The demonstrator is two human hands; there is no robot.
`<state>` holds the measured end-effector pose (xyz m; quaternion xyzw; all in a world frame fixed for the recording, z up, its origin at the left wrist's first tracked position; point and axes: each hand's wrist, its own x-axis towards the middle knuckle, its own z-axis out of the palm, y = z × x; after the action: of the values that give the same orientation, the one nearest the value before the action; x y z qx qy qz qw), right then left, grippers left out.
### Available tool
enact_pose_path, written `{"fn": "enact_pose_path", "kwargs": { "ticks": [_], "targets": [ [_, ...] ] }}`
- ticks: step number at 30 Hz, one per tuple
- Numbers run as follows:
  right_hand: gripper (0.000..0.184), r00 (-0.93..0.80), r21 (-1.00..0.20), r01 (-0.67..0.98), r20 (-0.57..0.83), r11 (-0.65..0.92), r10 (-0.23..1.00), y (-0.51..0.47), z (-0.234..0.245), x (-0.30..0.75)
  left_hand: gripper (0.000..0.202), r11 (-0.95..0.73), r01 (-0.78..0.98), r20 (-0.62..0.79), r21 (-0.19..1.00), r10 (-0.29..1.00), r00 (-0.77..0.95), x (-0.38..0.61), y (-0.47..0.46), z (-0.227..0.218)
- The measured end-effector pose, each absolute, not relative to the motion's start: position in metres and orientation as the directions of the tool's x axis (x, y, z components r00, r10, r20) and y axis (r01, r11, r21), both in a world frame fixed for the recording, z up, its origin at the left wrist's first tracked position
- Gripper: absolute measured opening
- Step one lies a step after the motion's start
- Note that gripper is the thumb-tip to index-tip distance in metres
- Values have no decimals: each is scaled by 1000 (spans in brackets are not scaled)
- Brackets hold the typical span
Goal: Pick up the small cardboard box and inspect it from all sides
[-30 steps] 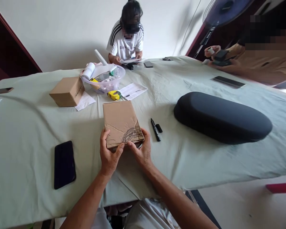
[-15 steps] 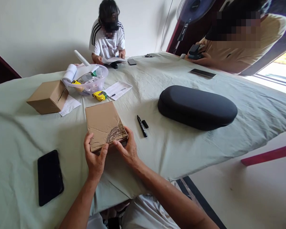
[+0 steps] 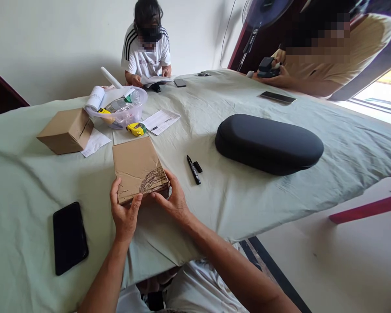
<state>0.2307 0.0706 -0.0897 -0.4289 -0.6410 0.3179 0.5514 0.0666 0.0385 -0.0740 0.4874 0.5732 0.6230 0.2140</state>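
Observation:
Between my two hands is a brown cardboard box (image 3: 135, 163), its near right corner covered in black scribbled lines. My left hand (image 3: 125, 215) grips the near left side, thumb at the front edge. The near right corner is held by my right hand (image 3: 174, 198), its thumb also along the front edge. Some fingers are hidden behind the box. To the right of it lie an uncapped black marker (image 3: 193, 169) and its loose cap (image 3: 197, 167). A black phone (image 3: 71, 238) rests left of my left forearm.
A second cardboard box (image 3: 67, 131), a plastic basin (image 3: 143, 106) of odds and ends, a yellow tape measure (image 3: 136, 129) and a printed sheet (image 3: 163, 121) lie beyond. A long black case (image 3: 269, 143) sits at right. Two people (image 3: 146, 61) are at the far side.
Both my hands and the cardboard box have shifted slightly to the left. My grip on it looks the same.

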Motion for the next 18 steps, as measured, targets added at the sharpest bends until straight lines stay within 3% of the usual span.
{"fn": "enact_pose_path", "kwargs": {
  "ticks": [18],
  "targets": [
    [54,65,-952,-57,297,301,953,73,-87,238,71,-282,395,432,874,822,-370,62,37,-71]
  ]
}}
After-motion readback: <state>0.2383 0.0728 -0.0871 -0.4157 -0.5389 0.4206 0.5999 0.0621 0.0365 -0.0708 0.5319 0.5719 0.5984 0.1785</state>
